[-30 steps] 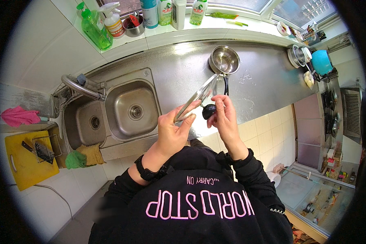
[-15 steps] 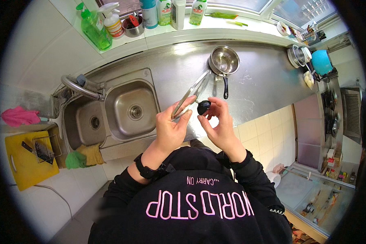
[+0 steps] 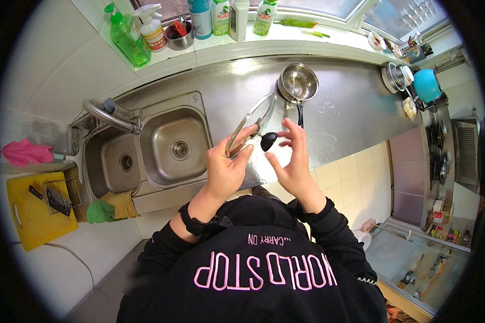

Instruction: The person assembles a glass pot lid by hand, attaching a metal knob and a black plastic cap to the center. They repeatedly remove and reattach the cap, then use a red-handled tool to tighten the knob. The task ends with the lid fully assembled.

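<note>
In my left hand (image 3: 224, 171) is a glass pot lid (image 3: 263, 114) with a steel rim, tilted nearly on edge, its lower rim between my thumb and fingers. The lid's black knob (image 3: 269, 141) points toward my right. Close beside the knob, my right hand (image 3: 296, 171) is open, with thumb and fingers spread and nothing between them. Beyond my hands a small steel saucepan (image 3: 298, 82) stands on the counter, its black handle (image 3: 300, 114) pointing toward me and partly behind my right fingers.
A double steel sink (image 3: 173, 176) with a faucet (image 3: 105, 116) lies to the left. Bottles and a green pump bottle (image 3: 129, 40) line the windowsill. A yellow cutting board (image 3: 24, 210) bears a knife and grater at far left. Bowls (image 3: 393, 76) stand at the counter's right end.
My right fingers have opened and drawn off the black knob. The lid has turned, showing more of its glass face, while my left hand keeps its hold.
</note>
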